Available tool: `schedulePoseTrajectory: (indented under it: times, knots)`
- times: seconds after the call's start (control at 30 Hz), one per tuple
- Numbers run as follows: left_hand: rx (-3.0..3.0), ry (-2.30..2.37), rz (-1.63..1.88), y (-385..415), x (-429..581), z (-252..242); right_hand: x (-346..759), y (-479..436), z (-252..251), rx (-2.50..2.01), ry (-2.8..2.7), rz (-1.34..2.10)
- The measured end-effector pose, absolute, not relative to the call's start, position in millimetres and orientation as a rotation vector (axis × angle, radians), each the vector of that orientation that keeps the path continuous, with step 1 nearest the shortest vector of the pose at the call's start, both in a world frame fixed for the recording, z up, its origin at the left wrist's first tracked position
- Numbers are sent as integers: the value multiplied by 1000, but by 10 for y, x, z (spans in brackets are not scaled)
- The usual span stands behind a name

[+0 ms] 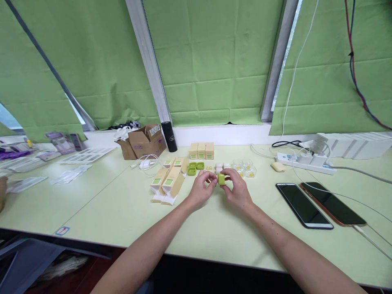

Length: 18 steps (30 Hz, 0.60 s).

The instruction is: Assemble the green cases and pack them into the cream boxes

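Above the middle of the table, my right hand (237, 190) grips a small green square case (221, 179) between thumb and fingers. My left hand (202, 188) is close beside the case with thumb and fingertips pinched; anything between them is too small to make out. Just beyond the hands stand several green open square cups (192, 168), some tiny yellow pieces (208, 168) and small pale pink-white blocks (219, 167). Clear rounded holders (245, 166) with yellow spots lie behind my right hand. Left of my left hand lie several beige cartons (173, 181) with green squares, their white flaps open.
Three upright beige cartons (201, 151) stand at the back. Farther left are an open cardboard box (147, 141), a black bottle (169, 136) and a white charger (146, 164). Two phones (304, 205), cables and a power strip (306, 162) occupy the right. Another person's hand (3, 192) shows far left.
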<state>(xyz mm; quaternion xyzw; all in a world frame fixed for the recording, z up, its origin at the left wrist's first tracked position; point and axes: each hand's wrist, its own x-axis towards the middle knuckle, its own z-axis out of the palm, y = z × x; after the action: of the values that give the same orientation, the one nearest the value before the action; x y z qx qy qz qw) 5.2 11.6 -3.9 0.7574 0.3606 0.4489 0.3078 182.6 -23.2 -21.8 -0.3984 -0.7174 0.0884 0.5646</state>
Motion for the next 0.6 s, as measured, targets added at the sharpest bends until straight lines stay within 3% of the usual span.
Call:
schedulePoseTrajectory:
  times: [0.6]
  knots:
    - [1955,959,1184,119,80,-69,1831,-238,-222,-942,-1712,205]
